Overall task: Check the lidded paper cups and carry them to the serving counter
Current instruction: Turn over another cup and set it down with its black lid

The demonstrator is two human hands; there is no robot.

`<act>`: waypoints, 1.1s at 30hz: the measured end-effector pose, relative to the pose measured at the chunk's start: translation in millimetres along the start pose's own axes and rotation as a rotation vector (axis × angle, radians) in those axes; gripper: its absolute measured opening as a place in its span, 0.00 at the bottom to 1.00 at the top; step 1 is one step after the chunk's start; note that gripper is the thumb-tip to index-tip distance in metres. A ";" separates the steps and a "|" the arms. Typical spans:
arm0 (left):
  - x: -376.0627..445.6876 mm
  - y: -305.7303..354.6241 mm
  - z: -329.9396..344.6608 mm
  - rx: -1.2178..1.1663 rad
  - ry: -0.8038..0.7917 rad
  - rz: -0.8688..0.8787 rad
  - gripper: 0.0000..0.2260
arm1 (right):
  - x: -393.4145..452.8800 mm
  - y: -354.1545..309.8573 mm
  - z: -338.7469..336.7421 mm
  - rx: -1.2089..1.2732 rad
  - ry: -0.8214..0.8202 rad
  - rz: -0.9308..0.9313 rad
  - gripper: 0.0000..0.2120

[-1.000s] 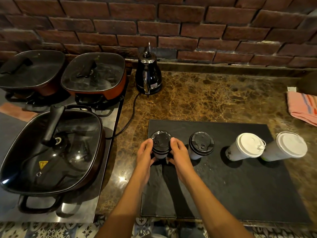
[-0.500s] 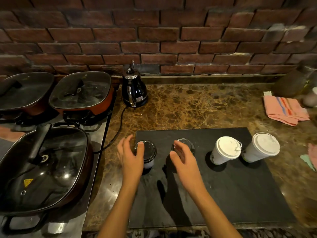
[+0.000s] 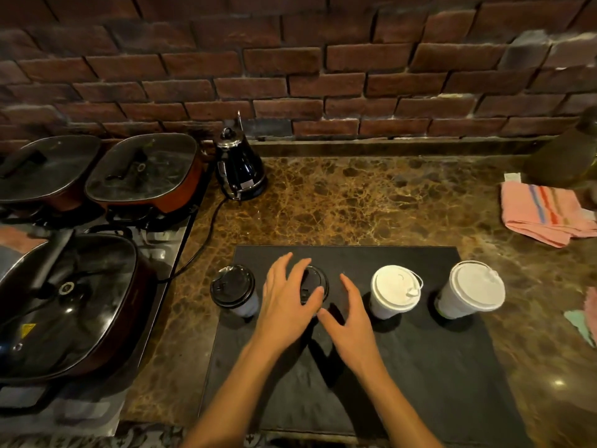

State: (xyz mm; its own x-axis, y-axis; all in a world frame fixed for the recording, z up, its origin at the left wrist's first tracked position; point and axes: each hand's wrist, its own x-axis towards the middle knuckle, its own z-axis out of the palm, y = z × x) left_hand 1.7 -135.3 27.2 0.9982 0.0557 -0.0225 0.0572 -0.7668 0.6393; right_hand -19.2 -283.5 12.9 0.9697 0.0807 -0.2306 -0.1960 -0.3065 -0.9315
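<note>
Two bare forearms enter from 6 o'clock. No sleeves show. Left hand (image 3: 284, 305) and right hand (image 3: 350, 321): bare, unadorned.

White-lidded cup (image 3: 394, 291) stands near the right grip (image 3: 350, 321); marble counter (image 3: 371, 202) behind the cups lies bare.

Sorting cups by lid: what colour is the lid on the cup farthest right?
White, on the rightmost cup's lid; seen in the head view, the only one.

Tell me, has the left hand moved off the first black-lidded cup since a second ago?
Yes. The left hand shifted right along the dark mat, leaving the end cup and reaching the second black-lidded cup.
</note>
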 end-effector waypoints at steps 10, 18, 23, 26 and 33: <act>13.7 3.1 22.9 0.069 -0.125 -0.126 0.33 | 45.8 45.1 25.2 0.013 -0.157 0.128 0.43; 16.4 2.7 15.8 0.039 -0.103 -0.218 0.30 | 61.9 37.0 39.0 -0.032 -0.163 0.017 0.24; 15.4 17.3 -21.7 -0.068 -0.044 -0.227 0.27 | 46.9 9.5 18.7 -0.018 -0.175 -0.046 0.30; 9.7 31.6 -52.3 -0.157 0.003 -0.203 0.25 | 32.8 -23.9 1.3 -0.025 -0.142 -0.130 0.34; 3.3 47.7 -99.9 -0.584 0.183 -0.169 0.08 | 17.2 -76.0 -24.3 -0.122 0.015 -0.413 0.34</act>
State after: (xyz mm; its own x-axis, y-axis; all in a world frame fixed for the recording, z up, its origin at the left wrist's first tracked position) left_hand 5.9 -107.7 134.5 0.9540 0.2935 -0.0609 0.1426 -0.2656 0.9535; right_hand 15.9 -281.9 86.6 0.9653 0.2066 0.1595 0.2268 -0.3614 -0.9044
